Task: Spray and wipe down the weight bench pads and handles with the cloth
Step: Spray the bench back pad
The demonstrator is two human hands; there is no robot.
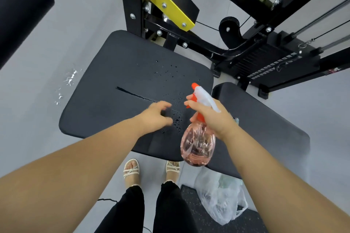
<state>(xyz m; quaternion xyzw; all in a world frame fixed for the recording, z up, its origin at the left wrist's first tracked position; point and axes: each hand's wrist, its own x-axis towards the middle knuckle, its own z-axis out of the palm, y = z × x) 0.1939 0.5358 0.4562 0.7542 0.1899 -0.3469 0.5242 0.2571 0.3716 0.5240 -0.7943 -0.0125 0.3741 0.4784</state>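
spray bottle (198,143): clear pink, orange trigger, white nozzle, held above the seat pad (106,104)
right hand (210,117): gripped its neck
left hand (155,115): loose, empty, over the pad
seat pad: black, flecked with droplets

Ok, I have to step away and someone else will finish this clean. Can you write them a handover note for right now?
Right hand grips the pink spray bottle at its neck, fingers at the trigger.
Left hand holds nothing, fingers loosely curled, over the seat pad.
Done: droplets lie on the seat pad; it looks unwiped.
To do: wipe it, then spray and wipe the second pad to its right and the handles.
No cloth in view; a plastic bag lies on the floor near the feet.
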